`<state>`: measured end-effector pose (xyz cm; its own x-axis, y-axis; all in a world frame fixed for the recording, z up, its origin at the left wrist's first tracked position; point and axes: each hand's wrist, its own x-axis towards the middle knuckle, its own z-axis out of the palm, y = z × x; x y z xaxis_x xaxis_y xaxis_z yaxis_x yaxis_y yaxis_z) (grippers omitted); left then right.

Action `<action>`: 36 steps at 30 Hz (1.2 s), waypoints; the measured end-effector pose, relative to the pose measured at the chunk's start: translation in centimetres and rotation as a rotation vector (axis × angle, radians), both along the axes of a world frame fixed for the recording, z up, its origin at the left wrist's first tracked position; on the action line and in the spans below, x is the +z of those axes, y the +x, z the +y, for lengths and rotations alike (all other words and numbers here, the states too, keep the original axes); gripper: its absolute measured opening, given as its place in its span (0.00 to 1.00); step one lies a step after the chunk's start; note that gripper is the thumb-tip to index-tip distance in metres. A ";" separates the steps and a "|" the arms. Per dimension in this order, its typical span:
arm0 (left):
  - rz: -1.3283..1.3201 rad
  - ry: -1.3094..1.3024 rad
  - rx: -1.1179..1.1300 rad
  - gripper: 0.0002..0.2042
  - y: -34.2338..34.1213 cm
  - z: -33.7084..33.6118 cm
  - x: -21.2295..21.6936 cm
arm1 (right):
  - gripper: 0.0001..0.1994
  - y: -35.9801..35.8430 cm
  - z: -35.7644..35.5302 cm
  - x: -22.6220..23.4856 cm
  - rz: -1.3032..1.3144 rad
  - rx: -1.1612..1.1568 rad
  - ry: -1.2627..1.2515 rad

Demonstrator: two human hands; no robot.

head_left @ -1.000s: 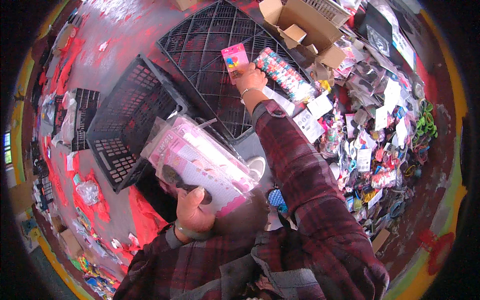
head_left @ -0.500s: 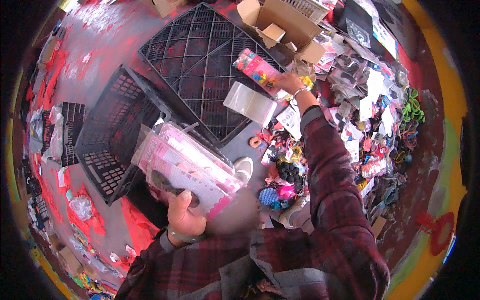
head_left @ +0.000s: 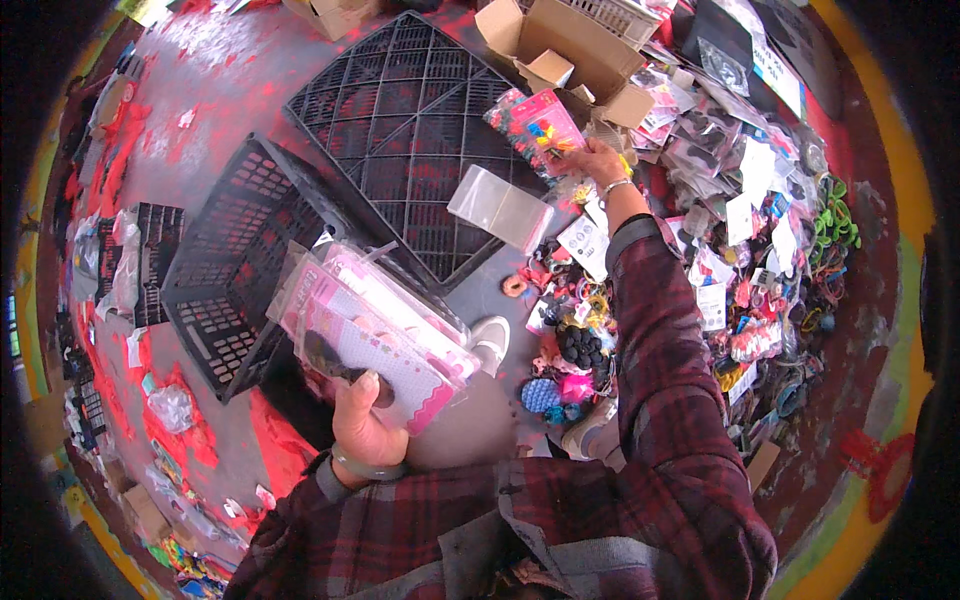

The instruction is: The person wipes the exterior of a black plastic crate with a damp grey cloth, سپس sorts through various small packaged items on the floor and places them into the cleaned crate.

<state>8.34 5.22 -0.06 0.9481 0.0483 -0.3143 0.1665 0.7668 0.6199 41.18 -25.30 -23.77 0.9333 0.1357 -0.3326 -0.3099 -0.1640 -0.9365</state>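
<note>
My left hand (head_left: 366,425) is closed on a stack of pink printed cards (head_left: 385,360) in clear sleeves, with the thumb on top near a dark patch. The stack is held at a slant beside an open black basket. At the far right, my right hand (head_left: 602,166) grips the lower end of a pink card pack (head_left: 543,115) with small colourful pieces on it. Under that pack lies another multicoloured pack (head_left: 507,118), on the edge of the upturned black crate (head_left: 400,120). A pile of clear plastic sleeves (head_left: 500,208) rests on the crate's near right part.
The black basket (head_left: 235,260) stands at left. A heap of bagged goods and hair ties (head_left: 740,230) covers the right side. Behind my right hand is an open cardboard box (head_left: 575,45). My shoe (head_left: 489,343) shows below the crate. Plastic scraps (head_left: 170,408) lie on the floor.
My right hand has moved slightly right, turning the pink card pack more upright and away from the multicoloured pack beneath it. My left hand keeps its hold on the stack.
</note>
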 end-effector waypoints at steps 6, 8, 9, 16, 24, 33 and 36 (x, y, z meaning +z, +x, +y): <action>0.013 0.056 0.039 0.28 -0.1 -0.1 -0.3 | 0.09 1.0 -2.0 -2.3 -0.064 -0.145 -0.251; 0.019 0.046 0.044 0.28 -0.3 -0.2 -0.3 | 0.12 1.1 -1.9 -1.7 -0.098 0.045 -0.641; 0.022 0.042 0.049 0.28 -0.4 -0.2 -0.3 | 0.14 0.8 -1.2 -0.5 -0.117 0.146 -0.833; 0.030 0.045 0.025 0.28 -0.4 -0.3 -0.2 | 0.34 -0.5 2.2 2.2 -0.329 -0.052 -0.800; 0.073 -0.199 0.121 0.16 0.3 -1.2 -0.5 | 0.42 -19.8 10.1 23.0 0.266 0.554 0.405; -0.185 -0.070 -0.151 0.20 -1.9 -3.1 1.1 | 0.33 -27.4 11.4 29.1 0.205 0.533 0.292; -0.228 0.003 -0.164 0.23 -4.4 -3.7 1.0 | 0.34 -30.5 11.7 30.3 0.177 0.462 0.225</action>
